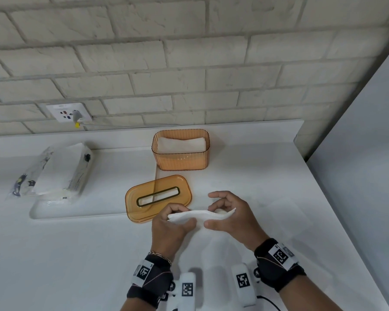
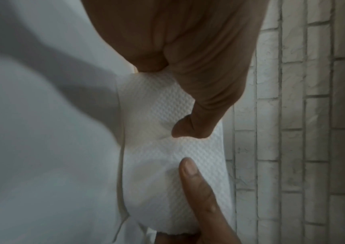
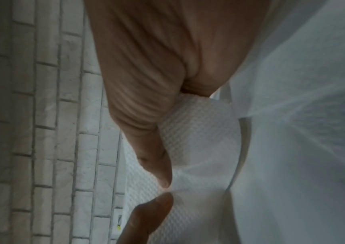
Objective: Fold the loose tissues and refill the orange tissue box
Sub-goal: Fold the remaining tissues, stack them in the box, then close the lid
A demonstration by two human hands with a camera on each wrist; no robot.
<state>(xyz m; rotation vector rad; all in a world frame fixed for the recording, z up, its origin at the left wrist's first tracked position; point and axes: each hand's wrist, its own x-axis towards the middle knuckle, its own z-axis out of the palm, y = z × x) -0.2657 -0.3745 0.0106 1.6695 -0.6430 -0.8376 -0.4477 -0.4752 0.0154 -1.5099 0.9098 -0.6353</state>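
Observation:
A white embossed tissue is held up over the counter between both hands. My left hand pinches its left end with thumb and curled fingers; the left wrist view shows the thumb pressing into the tissue. My right hand pinches the right end, thumb in front. In the right wrist view the thumb presses the tissue. The orange tissue box stands open behind, with folded tissues inside. Its orange lid lies flat in front of it, slot up.
A plastic pack of white tissues lies at the left on a white tray. A brick wall with a socket runs behind the white counter. A tall white panel bounds the right side.

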